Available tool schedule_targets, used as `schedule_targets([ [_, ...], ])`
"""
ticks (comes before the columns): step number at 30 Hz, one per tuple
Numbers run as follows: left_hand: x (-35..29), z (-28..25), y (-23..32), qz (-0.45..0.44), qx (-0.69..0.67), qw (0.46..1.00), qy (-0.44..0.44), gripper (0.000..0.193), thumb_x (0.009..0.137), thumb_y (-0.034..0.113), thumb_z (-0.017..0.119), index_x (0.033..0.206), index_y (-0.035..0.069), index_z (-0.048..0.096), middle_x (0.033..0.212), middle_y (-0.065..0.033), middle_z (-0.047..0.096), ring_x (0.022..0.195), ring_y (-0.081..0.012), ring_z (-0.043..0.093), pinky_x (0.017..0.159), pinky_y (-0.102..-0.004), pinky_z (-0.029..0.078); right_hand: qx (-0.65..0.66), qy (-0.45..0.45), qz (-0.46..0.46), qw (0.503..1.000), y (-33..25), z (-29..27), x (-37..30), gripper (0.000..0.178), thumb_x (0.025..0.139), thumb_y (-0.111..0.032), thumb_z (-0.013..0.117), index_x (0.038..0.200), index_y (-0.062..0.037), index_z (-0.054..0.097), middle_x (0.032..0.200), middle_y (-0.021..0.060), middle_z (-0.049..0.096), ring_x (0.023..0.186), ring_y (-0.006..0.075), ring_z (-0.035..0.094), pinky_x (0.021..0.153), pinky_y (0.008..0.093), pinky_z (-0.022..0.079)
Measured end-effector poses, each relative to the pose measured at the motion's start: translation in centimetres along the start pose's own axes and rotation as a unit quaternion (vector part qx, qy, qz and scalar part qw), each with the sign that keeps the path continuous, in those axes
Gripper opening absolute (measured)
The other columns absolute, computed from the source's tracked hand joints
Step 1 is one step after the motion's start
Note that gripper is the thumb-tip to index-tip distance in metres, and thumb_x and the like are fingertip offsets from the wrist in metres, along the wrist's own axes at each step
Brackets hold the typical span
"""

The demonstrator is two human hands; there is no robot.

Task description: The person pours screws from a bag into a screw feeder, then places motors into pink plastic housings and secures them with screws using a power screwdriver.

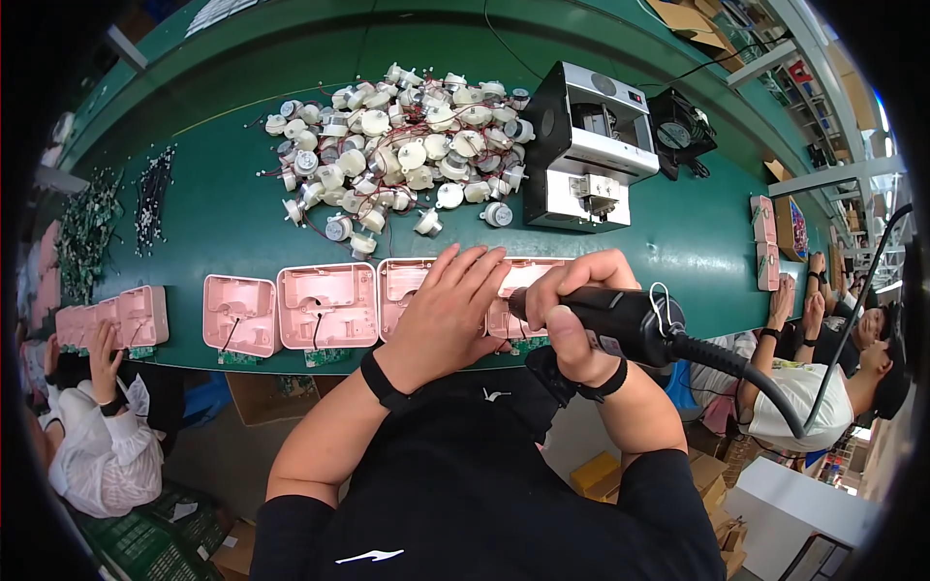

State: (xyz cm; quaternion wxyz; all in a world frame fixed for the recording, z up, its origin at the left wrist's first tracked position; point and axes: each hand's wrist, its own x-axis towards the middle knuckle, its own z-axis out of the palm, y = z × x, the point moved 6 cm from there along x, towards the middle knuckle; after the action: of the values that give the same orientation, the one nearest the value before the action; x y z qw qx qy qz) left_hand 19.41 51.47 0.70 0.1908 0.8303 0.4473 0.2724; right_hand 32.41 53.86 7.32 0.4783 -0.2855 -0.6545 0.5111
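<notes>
Seen from above, a person in a black shirt works at the near edge of a long green conveyor table (223, 208). Just right of the frame's centre, the right hand (572, 315) has its fingers wrapped tight around a black electric screwdriver with a thick cable (630, 324), tip aimed left and down at a pink moulded plastic housing (523, 290). The cable trails off toward the lower right, out of the way of the work.

The left hand (446, 310) lies flat at centre frame, fingers together and stretched out, pressing on this housing and the neighbouring one, seemingly to steady them against the tool.

More pink housings (325, 305) sit side by side in a row along the table's near edge, running toward the left of the frame, each with a thin black wire, within easy reach. Above them, in the upper middle, lies a heap of small white round motors with red wires (397, 140). To its right stands a black and silver box-shaped machine (591, 145), perhaps a screw feeder, close to the tool hand.

Other seated workers (97, 436) appear at the left and right edges.
</notes>
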Motion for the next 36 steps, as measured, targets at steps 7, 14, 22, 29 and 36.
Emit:
schedule_targets([
  [7,0.2,0.3,-0.1,0.018,0.032,0.999,-0.009,0.093,0.066,0.035,0.085,0.139,-0.004,0.042,0.142,-0.0163,0.046,0.13,-0.0322,0.043,0.115,-0.0472,0.03,0.004,0.01,-0.006,1.0,-0.3,-0.1,0.2,0.031,0.091,-0.015,0.064,0.106,-0.0052,0.039,0.072,0.0081,0.053,0.062,0.0169,0.054,0.061,0.0314,0.048],
  [14,0.9,1.1,0.9,0.006,0.036,0.999,-0.024,0.093,0.067,0.038,0.084,0.138,-0.005,0.043,0.143,-0.0174,0.045,0.13,-0.0327,0.043,0.115,-0.0465,0.03,0.075,0.131,-0.137,0.979,-5.6,-6.3,2.7,0.023,0.093,-0.014,0.06,0.107,-0.0048,0.043,0.071,0.0075,0.053,0.059,0.0181,0.053,0.057,0.0317,0.047],
  [22,3.5,3.2,2.5,0.018,0.037,0.999,0.002,0.093,0.07,0.04,0.083,0.139,-0.007,0.042,0.145,-0.0201,0.043,0.132,-0.0354,0.041,0.115,-0.0469,0.029,-0.05,0.215,-0.141,0.965,-4.7,-10.6,7.6,0.013,0.096,-0.009,0.056,0.105,-0.0025,0.05,0.072,0.008,0.053,0.057,0.0186,0.052,0.057,0.0336,0.048],
  [29,3.5,-1.2,3.0,-0.001,-0.037,0.997,0.075,0.074,0.075,0.029,0.079,0.134,-0.004,0.049,0.139,-0.0205,0.048,0.126,-0.0387,0.047,0.108,-0.0459,0.039,-0.025,0.222,-0.091,0.97,-5.1,-11.3,6.2,0.015,0.097,-0.013,0.055,0.105,-0.0019,0.05,0.071,0.0072,0.052,0.056,0.0176,0.051,0.056,0.0333,0.046],
  [36,2.4,-5.4,-5.3,-0.131,0.16,0.976,0.071,0.027,0.081,0.007,0.068,0.107,0.006,0.067,0.103,-0.0121,0.065,0.094,-0.0326,0.064,0.081,-0.0419,0.052,0.024,0.209,-0.109,0.972,-7.4,-10.6,2.5,0.019,0.098,-0.021,0.052,0.106,-0.0037,0.049,0.072,0.0063,0.052,0.056,0.0165,0.05,0.056,0.0327,0.044],
])
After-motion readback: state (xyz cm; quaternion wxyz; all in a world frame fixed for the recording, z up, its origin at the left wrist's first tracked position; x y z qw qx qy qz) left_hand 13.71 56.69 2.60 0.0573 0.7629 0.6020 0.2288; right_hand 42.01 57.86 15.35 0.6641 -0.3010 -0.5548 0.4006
